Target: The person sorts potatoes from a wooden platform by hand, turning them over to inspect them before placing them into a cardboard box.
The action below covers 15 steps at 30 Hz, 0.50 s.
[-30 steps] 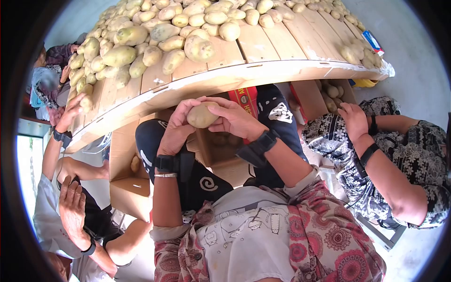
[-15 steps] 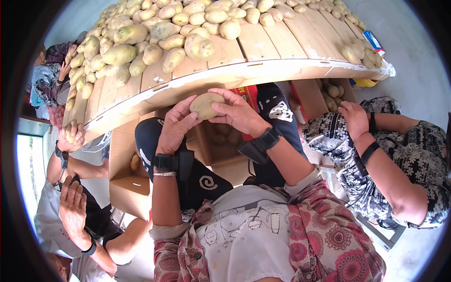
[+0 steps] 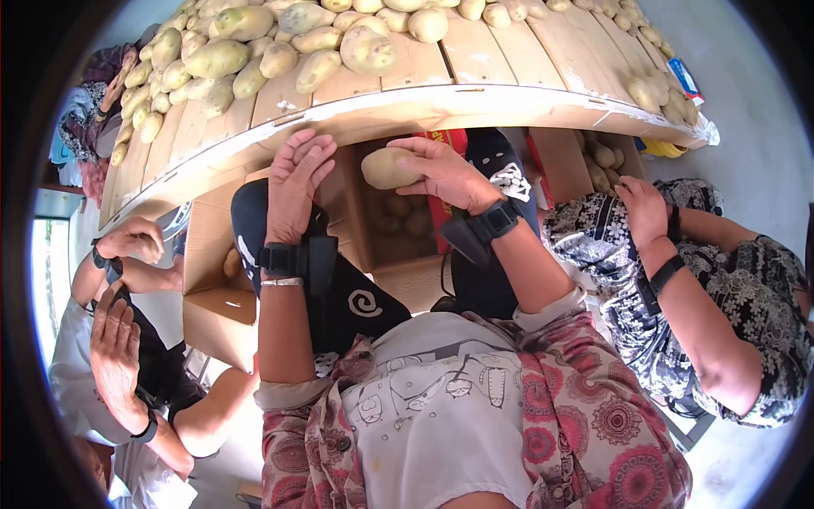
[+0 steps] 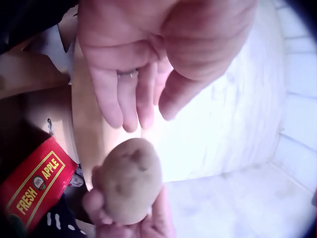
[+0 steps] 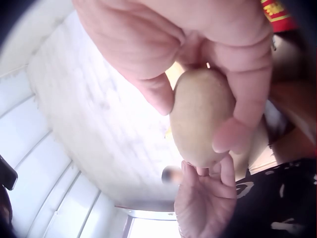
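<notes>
Head view: a seated person (image 3: 449,424) is looking down on both hands. The right hand (image 3: 454,176) is clamping its thumb and fingers round one end of a potato (image 3: 388,169), in front of the body and below the table (image 3: 483,59). That hold is leaving the rest of the skin uncovered, probably so it can be seen. The left hand (image 3: 297,182) is hanging empty, its fingers relaxed, a clear gap separating it from the potato. A box (image 3: 420,270) is standing between the knees (image 3: 253,216), presumably for easy reach, and is holding other potatoes (image 3: 414,219). A large heap (image 3: 369,49) is covering much of the table.

Left wrist view: the left hand is showing a ring (image 4: 128,75) and loosely extended fingers; beyond the fingertips, the right hand is propping the potato from below, its dimpled face turning outward. A red panel (image 4: 38,181) is reading "FRESH APPLE".

Right wrist view: digits are pressing on opposite sides of the potato — likely for steadiness — while the left hand's fingertips are lining up behind its far end.
</notes>
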Motion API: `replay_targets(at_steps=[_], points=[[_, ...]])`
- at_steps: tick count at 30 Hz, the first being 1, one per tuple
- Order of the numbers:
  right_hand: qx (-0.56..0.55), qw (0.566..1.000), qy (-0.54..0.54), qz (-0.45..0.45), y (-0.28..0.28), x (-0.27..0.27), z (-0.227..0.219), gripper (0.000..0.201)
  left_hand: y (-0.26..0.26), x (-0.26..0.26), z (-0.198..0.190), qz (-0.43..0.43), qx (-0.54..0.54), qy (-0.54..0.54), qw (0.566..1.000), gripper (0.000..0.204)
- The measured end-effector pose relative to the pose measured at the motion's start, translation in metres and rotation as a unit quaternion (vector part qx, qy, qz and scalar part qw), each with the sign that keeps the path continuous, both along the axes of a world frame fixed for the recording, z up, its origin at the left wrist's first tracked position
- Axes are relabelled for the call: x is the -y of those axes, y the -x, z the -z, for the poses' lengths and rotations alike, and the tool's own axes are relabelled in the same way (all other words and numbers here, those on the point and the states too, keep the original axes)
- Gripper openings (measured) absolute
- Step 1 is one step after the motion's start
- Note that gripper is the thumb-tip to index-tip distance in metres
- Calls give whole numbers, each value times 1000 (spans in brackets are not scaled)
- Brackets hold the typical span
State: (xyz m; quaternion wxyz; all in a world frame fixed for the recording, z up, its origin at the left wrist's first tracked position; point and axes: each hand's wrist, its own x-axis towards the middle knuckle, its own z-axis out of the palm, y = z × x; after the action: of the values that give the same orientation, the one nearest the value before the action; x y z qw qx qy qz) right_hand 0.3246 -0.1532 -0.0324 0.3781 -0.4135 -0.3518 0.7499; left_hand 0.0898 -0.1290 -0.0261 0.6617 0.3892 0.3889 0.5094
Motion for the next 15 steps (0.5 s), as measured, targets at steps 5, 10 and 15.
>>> replay_targets(at_steps=[5, 10, 15], points=[[12, 992, -55, 117, -6, -5, 5, 28, -1, 4, -5, 18, -7, 5, 1000, 33], [-46, 983, -78, 157, -17, -5, 1, 26, -1, 5, -4, 25, 5, 6, 1000, 33], [-75, 966, -93, 227, -29, -7, 2, 14, -1, 5, -2, 18, -4, 8, 1000, 31]])
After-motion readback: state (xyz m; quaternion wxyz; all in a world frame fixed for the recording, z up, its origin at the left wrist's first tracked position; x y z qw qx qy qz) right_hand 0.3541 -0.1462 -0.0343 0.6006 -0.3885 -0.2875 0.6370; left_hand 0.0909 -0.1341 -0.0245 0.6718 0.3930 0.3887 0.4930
